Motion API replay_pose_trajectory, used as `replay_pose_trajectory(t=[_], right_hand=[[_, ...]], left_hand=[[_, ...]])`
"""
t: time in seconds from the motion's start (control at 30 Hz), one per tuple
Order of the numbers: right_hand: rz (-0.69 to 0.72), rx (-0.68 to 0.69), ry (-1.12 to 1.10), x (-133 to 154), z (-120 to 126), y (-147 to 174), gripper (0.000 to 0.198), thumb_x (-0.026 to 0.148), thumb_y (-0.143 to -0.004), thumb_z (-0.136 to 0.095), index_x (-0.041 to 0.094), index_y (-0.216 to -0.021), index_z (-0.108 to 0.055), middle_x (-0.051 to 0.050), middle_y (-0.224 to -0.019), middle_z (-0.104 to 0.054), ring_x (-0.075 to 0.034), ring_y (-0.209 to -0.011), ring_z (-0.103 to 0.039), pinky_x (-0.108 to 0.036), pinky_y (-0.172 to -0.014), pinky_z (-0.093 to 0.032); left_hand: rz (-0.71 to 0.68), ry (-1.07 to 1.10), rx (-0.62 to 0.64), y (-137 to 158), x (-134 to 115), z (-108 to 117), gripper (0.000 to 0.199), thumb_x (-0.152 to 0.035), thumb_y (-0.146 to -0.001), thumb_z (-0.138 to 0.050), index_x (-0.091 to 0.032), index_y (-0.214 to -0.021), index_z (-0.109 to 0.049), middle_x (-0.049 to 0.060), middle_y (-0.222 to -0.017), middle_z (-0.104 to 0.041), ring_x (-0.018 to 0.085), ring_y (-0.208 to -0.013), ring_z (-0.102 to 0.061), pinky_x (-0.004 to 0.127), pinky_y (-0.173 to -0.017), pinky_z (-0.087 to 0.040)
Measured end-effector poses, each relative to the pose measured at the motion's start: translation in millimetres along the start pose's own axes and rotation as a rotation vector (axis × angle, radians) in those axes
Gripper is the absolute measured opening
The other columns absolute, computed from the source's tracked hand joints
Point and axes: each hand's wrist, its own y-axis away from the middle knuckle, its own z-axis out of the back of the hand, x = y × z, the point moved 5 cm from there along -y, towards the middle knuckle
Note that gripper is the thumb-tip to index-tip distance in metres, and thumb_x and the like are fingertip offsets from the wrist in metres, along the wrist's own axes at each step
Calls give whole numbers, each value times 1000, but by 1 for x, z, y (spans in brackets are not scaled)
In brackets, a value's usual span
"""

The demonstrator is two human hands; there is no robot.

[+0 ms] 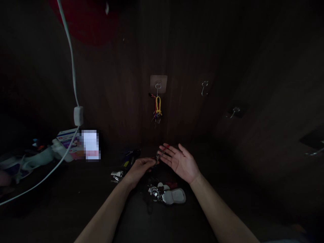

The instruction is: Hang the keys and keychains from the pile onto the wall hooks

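Silver metal key ring [158, 156]: left hand [141, 168] pinches it, beyond grey oval fob [174, 196]; right hand [181, 163] palm-up, fingers spread.

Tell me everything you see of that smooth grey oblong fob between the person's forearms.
The silvery-grey oblong fob looks like plastic or metal; I can't tell which. A line across it marks two parts. It lies on the dark flat surface, its left end meeting shiny metal hardware, with whitish round pieces just beyond. Neither left hand nor right hand touches it.
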Motion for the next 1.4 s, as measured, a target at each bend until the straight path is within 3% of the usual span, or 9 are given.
replay_pose_trajectory(t=[0.43, 0.67, 1.03, 1.23, 1.3, 1.4], right_hand=[[8, -5, -16, 0, 0, 1, 39, 39, -92, -32, 15, -110, -57, -10, -109, -64, -17, -93, -62, -35, -87, -45], [15, -5, -7, 1, 2, 0, 40, 39, -92, -30, 15, -110, -57, -9, -107, -65, -17, -89, -62, -33, -82, -47], [51, -14, 71, 5, 4, -2, 36, 39, -90, -36, 18, -107, -59, -7, -100, -67, -15, -82, -62, -31, -79, -47], [106, -177, 216, 13, 13, -9, 23, 31, -86, -48, 17, -93, -66, -4, -84, -68, -11, -71, -62, -21, -58, -46], [148, -238, 327, 21, 12, -9, 18, 29, -81, -56, 16, -85, -67, -3, -77, -67, -10, -62, -60, -19, -49, -41], [230, -215, 561, 38, -6, -9, 19, 33, -75, -62, 15, -77, -66, 1, -60, -60, -6, -43, -46, -18, -37, -27]], left_hand=[[-58, -94, -49, 1, -4, -1, 27, -42, -69, -66, -16, -64, -64, -3, -62, -57, 11, -62, -49, 22, -60, -37], [-126, -178, -67, 3, -11, -2, 37, -51, -74, -57, -16, -70, -66, 0, -72, -62, 14, -69, -52, 23, -63, -38], [-88, -155, -71, 2, -7, -1, 39, -53, -75, -56, -16, -76, -68, 2, -73, -65, 16, -71, -53, 25, -65, -39], [-85, -121, -92, 2, -7, 4, 36, -49, -77, -55, -17, -80, -69, 1, -75, -65, 14, -71, -54, 24, -65, -40], [-101, -119, -97, 2, -9, 5, 32, -47, -76, -57, -17, -78, -69, 0, -74, -63, 14, -70, -53, 23, -64, -40], [-139, -112, -117, 2, -12, 6, 27, -42, -74, -60, -17, -80, -68, 0, -72, -61, 13, -69, -53, 22, -62, -40]])
